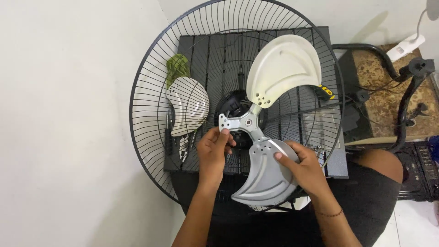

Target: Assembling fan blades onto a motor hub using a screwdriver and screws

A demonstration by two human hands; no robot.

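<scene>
Over a round black wire guard (151, 91), both hands' grip pinches a smooth metal 3-arm fan blade hub (249, 122): left hand (212, 153), right hand (304, 167).

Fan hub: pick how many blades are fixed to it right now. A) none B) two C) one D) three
B. The metal hub carries two blades, an upper white blade and a lower grey blade under the right hand; its third arm, pinched by the left hand, is bare, and a loose blade lies apart on the wire guard.
</scene>
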